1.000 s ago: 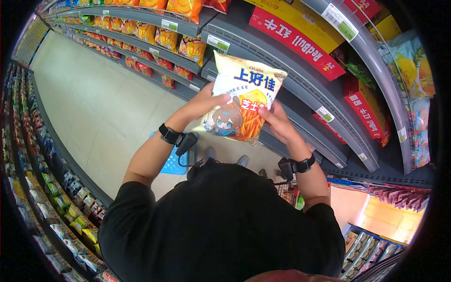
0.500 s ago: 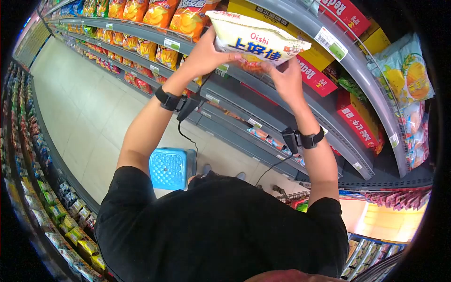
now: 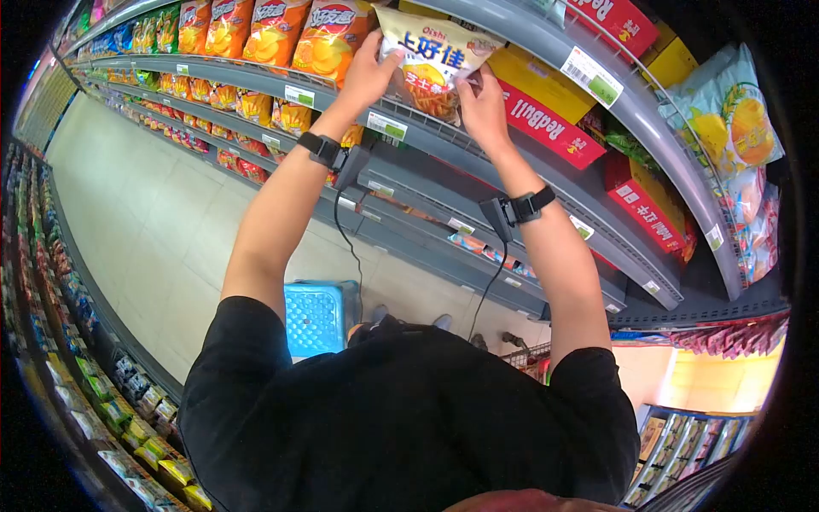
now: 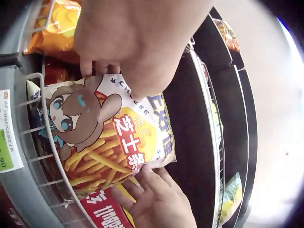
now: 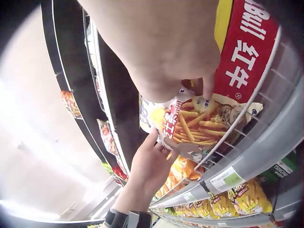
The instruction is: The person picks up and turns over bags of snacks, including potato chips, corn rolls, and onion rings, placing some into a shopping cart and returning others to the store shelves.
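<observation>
A cream and yellow snack bag (image 3: 432, 64) with a fries picture stands upright on the shelf, behind the low wire rail. At its left edge the left hand (image 3: 368, 72) holds it, thumb on the front. The right hand (image 3: 485, 104) pinches the opposite edge. In the left wrist view the bag (image 4: 99, 137) lies behind the wire rail, the left hand (image 4: 128, 42) above and the right hand (image 4: 164, 199) below. The right wrist view shows the bag's fries print (image 5: 199, 126) between the right hand (image 5: 175, 57) and the left hand (image 5: 149, 166).
Orange chip bags (image 3: 333, 43) line the shelf to the left of the bag. Red and yellow RedBull boxes (image 3: 546, 124) stand to its right. Price tags run along the shelf edge (image 3: 299, 96). A blue stool (image 3: 316, 317) is on the floor, and a cart (image 3: 533, 358) is near the body.
Both hands have carried the bag up and forward from in front of the body to the shelf. It tipped on the way and now stands more upright behind the rail.
</observation>
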{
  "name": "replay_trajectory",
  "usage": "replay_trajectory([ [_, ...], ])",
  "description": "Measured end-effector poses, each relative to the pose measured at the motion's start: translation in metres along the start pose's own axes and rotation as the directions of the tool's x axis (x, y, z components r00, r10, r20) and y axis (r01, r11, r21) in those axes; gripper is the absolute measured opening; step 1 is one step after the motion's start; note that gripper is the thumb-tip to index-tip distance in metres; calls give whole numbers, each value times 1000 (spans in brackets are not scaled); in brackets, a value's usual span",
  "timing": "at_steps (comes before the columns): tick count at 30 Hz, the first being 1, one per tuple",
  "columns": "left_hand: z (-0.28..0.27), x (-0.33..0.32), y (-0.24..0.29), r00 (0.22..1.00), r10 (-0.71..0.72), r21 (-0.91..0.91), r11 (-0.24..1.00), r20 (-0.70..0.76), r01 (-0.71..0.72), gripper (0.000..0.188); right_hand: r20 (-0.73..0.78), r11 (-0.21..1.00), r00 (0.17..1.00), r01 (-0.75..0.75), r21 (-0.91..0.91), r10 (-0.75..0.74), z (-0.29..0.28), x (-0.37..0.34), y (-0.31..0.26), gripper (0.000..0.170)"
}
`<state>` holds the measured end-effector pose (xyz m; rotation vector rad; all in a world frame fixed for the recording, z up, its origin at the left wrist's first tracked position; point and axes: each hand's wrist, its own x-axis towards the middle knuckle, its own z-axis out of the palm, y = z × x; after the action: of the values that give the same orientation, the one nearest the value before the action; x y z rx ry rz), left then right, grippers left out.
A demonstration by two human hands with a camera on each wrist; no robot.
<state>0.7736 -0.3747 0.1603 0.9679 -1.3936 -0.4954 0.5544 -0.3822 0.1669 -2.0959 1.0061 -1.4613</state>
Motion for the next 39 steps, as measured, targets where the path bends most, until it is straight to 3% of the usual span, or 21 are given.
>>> replay_trajectory([
  [5, 12, 12, -12, 992, 77, 125, 990, -104, -64, 52, -36, 989, 993, -116, -86, 114, -1, 6, -28, 36],
  [9, 24, 15, -9, 987, 49, 300, 954, -151, -2, 53, -45, 949, 985, -172, -265, 166, 3, 6, -17, 55],
  [10, 26, 15, -3, 984, 110, 295, 953, -140, -64, 53, 63, 913, 951, -270, -305, 302, 0, 8, -13, 67],
  [11, 28, 10, 3, 992, 46, 243, 970, -119, -16, 55, 77, 926, 953, -261, -271, 292, -2, 1, -10, 65],
  [13, 30, 13, -12, 967, 206, 276, 948, -151, -159, 54, 95, 950, 963, -227, -214, 252, -4, -20, -5, 63],
  [15, 36, -3, 5, 893, 427, 537, 791, -142, -293, 51, 99, 970, 980, -154, -186, 174, -13, -46, -3, 68],
  [17, 48, -14, 29, 814, 579, 590, 673, -45, -446, 51, 193, 975, 956, -214, -64, 223, -38, -73, -30, 55],
  [18, 56, -18, 34, 785, 619, 614, 624, -10, -484, 50, 186, 960, 943, -280, 1, 275, -46, -89, -35, 47],
  [19, 64, -21, 38, 751, 660, 633, 571, 24, -522, 50, 181, 967, 952, -254, 23, 245, -53, -106, -29, 39],
  [21, 75, -18, 38, 772, 626, 641, 549, 110, -536, 50, 174, 944, 931, -329, 23, 320, -81, -137, -44, 32],
  [24, 85, -3, 13, 747, 652, 724, 455, 126, -519, 48, 296, 836, 823, -536, 121, 485, -128, -191, -36, 29],
  [27, 87, 10, -1, 748, 646, 822, 336, 155, -460, 46, 196, 790, 801, -595, 149, 566, -182, -262, -23, 26],
  [29, 87, 14, -4, 692, 689, 844, 226, 215, -487, 46, 132, 696, 707, -707, 124, 695, -226, -321, -7, 23],
  [31, 85, 19, -8, 711, 653, 857, 183, 260, -481, 48, 40, 635, 653, -747, 198, 756, -273, -383, -11, 23],
  [33, 86, 18, -8, 660, 698, 840, 156, 279, -519, 51, -82, 592, 586, -798, 111, 806, -311, -443, -15, 22],
  [35, 93, 2, 4, 721, 654, 842, 238, 229, -483, 54, -143, 303, 278, -929, 214, 950, -345, -481, -44, 22],
  [37, 96, -11, 12, 801, 554, 838, 307, 227, -450, 59, -212, 198, 133, -924, 327, 968, -373, -552, -36, 22],
  [39, 100, -35, 6, 805, 536, 894, 189, 253, -407, 62, -245, 124, 48, -943, 308, 968, -400, -599, -36, 21],
])
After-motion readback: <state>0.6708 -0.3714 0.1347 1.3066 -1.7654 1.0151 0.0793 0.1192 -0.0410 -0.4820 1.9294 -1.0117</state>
